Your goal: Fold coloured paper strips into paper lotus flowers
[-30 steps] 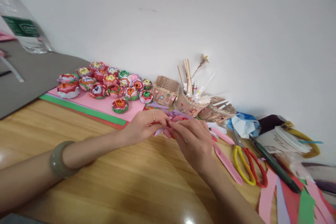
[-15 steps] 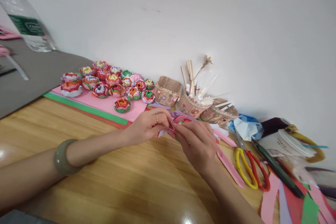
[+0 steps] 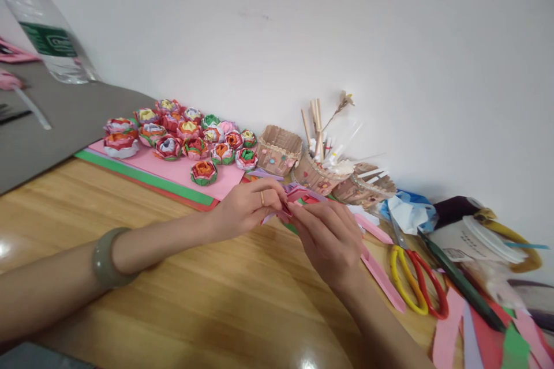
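Observation:
My left hand (image 3: 247, 206), with a ring on one finger and a bangle on the wrist, pinches a piece of folded coloured paper (image 3: 298, 191). My right hand (image 3: 329, 236) grips the same folded paper from the other side, fingertips meeting the left ones. Pink, red, lilac and green show on the paper; much of its shape is hidden by my fingers. Beyond my left hand, several folded paper flowers (image 3: 203, 173) stand on a stack of coloured paper sheets (image 3: 151, 170). Pink folded paper strips (image 3: 383, 279) lie beside my right hand.
Three decorated baskets (image 3: 279, 150) stand against the wall, one holding sticks (image 3: 318, 124). Scissors (image 3: 418, 279), a dark green pen-like tool (image 3: 461, 282), a white tub (image 3: 474, 242) and paper scraps (image 3: 448, 328) lie at right. A clear bottle (image 3: 52, 40) stands on a grey mat (image 3: 99, 109).
The whole view has shifted slightly. Both hands stay together on the folded paper, with only small finger movement.

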